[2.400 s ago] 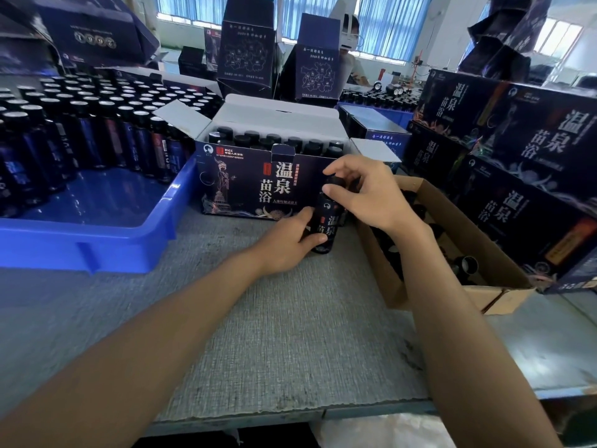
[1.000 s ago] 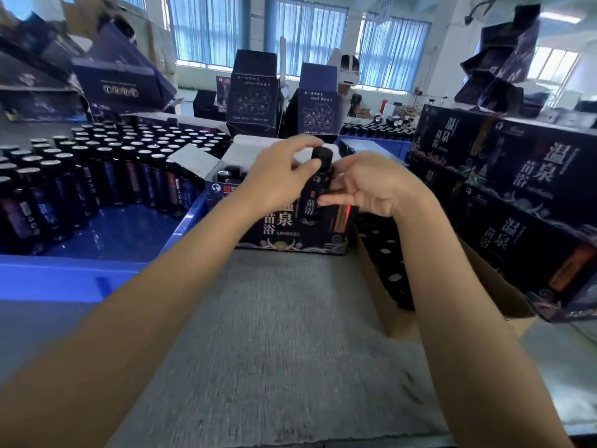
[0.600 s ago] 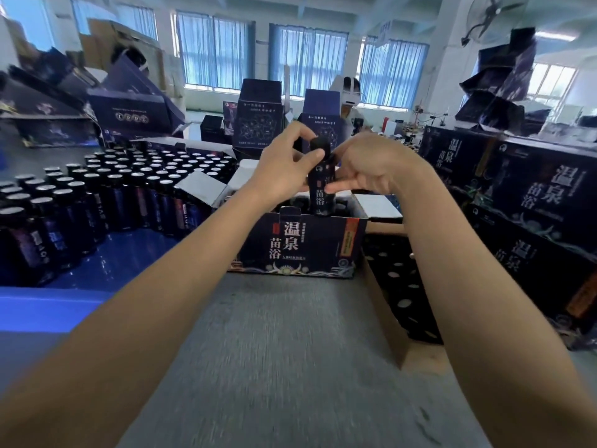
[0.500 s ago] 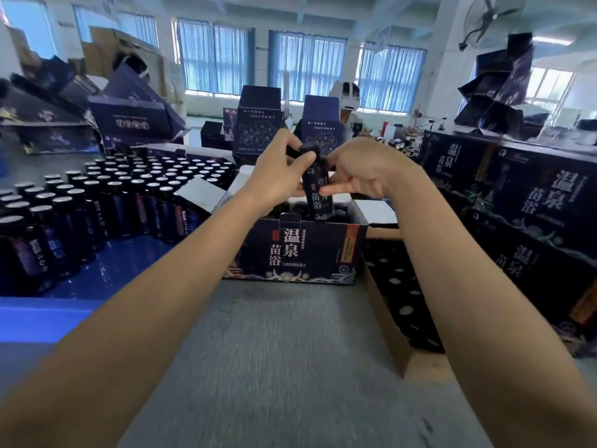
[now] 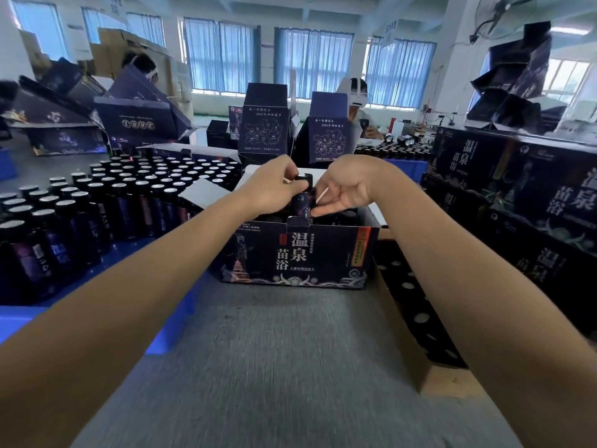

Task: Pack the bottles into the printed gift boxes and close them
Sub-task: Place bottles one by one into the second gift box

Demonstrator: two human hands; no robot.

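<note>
Holding bottle [image 5: 303, 199] at gift box [image 5: 297, 253] mouth, left hand [image 5: 274, 189] gripping cap end, right hand [image 5: 345, 190] pinching body; may snag on packed bottles [image 5: 348, 215], jam tilted.

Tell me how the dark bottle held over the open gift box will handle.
The bottle looks rigid: no dent shows where the left hand and right hand hold it. Tall and narrow, it would probably tip easily standing alone, and roll if laid down. Its glossy surface may be slippery; inside the gift box, neighbouring bottles should steady it.
</note>
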